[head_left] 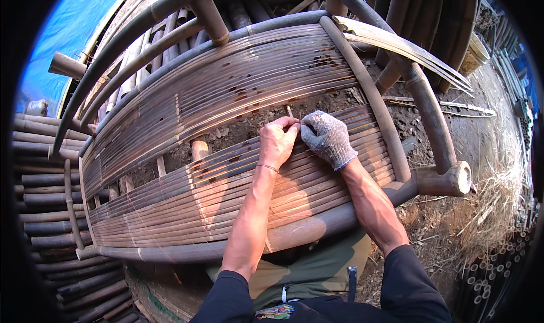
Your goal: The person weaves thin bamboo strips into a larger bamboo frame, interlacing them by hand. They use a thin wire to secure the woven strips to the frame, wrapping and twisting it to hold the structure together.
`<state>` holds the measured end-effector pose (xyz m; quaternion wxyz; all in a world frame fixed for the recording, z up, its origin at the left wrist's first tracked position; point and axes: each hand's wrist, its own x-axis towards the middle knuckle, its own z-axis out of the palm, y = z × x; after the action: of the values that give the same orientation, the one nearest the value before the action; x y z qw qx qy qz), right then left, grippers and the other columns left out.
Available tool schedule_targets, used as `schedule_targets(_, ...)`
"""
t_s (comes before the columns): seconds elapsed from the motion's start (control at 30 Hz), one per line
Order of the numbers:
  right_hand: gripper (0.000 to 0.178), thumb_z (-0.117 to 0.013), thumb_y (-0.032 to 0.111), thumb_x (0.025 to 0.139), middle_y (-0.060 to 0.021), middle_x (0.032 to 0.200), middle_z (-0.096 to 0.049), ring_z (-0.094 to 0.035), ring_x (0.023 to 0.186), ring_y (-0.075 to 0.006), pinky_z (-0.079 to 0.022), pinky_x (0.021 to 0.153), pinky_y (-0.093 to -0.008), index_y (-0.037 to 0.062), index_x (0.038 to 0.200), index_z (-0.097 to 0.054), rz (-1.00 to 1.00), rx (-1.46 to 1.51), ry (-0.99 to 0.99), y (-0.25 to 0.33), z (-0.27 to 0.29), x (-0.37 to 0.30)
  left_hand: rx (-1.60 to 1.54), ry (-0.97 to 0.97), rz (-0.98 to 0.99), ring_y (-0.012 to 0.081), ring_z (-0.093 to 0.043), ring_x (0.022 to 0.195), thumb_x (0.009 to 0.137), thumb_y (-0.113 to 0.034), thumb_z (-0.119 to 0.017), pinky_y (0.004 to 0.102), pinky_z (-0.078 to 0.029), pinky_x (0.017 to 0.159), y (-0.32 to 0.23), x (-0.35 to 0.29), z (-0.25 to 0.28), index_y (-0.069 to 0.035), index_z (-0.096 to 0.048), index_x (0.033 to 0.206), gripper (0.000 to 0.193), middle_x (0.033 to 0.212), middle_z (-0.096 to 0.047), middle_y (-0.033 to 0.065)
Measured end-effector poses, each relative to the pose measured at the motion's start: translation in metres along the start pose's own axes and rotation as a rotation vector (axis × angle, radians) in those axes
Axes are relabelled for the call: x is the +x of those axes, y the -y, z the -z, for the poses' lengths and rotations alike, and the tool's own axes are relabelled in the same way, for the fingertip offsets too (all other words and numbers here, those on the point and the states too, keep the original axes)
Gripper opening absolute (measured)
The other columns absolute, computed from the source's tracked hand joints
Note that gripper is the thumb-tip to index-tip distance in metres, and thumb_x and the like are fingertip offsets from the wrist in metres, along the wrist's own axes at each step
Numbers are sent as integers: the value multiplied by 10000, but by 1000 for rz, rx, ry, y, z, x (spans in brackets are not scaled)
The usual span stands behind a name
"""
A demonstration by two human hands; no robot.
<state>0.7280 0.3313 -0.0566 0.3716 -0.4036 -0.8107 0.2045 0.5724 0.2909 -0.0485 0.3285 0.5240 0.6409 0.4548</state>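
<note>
A bamboo bench frame with a seat of thin bamboo slats lies in front of me. A long gap splits the slats into a far and a near group, with dirt ground showing through it. My bare left hand pinches at the near edge of this gap, toward the right end. Beside it, almost touching fingertips, is my right hand in a grey knitted glove, its fingers closed. Whatever lies between the fingertips is too small to make out. A short cross-piece bridges underneath, left of my hands.
Thick bamboo rails rise at the bench's right and far sides. Split bamboo strips rest across the far right corner. Stacked bamboo poles lie at left, below a blue tarp. Shavings cover the ground at right.
</note>
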Motion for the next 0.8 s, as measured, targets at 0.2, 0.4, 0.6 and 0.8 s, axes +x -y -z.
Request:
schedule_targets(0.2,147,-625,218,880,-148,847,-644,-638,830,-362,-516,709,-445,73,873,-646,-89,45,38,1,0,1,-143,-76,1,96,-685,783,842,-23,-733,251,-552,716,12,1,-11,-23,-711,1052,212,893,-741,54)
schedule_targets(0.4,154,-625,216,888,-154,866,-645,-637,846,-364,-516,728,-442,63,902,-643,-75,36,61,-3,0,2,-32,-70,-57,106,-692,766,849,-48,-718,255,-548,708,10,0,-10,-16,-729,971,127,856,-735,55)
schedule_targets(0.6,148,-642,201,888,-148,884,-650,-642,856,-356,-520,735,-423,61,937,-646,-60,30,69,-4,1,1,167,-103,-356,208,-698,749,819,-35,-696,310,-550,692,12,2,-10,-16,-715,943,126,849,-703,98)
schedule_targets(0.8,222,-662,120,860,-135,950,-656,-662,869,-322,-539,759,-380,80,1078,-664,-85,87,41,-5,8,1,251,37,-277,249,-667,811,848,-82,-661,349,-539,733,14,15,1,-3,-688,908,103,951,-633,127)
